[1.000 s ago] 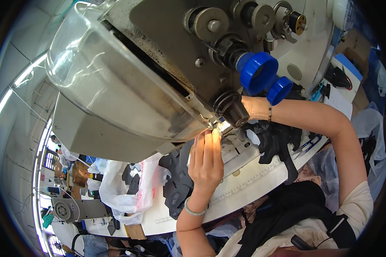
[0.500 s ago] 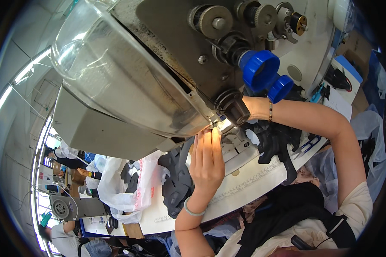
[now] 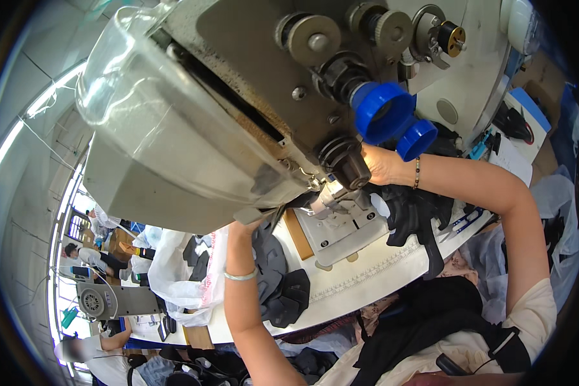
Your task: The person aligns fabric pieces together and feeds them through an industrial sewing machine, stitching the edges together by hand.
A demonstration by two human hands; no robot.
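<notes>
Dark grey pieces (image 3: 289, 297) lie on the desk (image 3: 367, 267) near its front edge, close to the left hand (image 3: 248, 225), whose fingers are hidden behind the sewing machine (image 3: 270, 77); I cannot tell whether it grips anything. The right hand (image 3: 381, 166) is partly hidden behind a dark knob (image 3: 344, 161), its grip unclear too. Nearby lies black material (image 3: 415, 215); a white plastic bag (image 3: 180, 283) sits toward the desk's left edge.

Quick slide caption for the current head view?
Left hand and right hand partly hidden by a sewing machine; dark pieces lie on the white table.
</notes>
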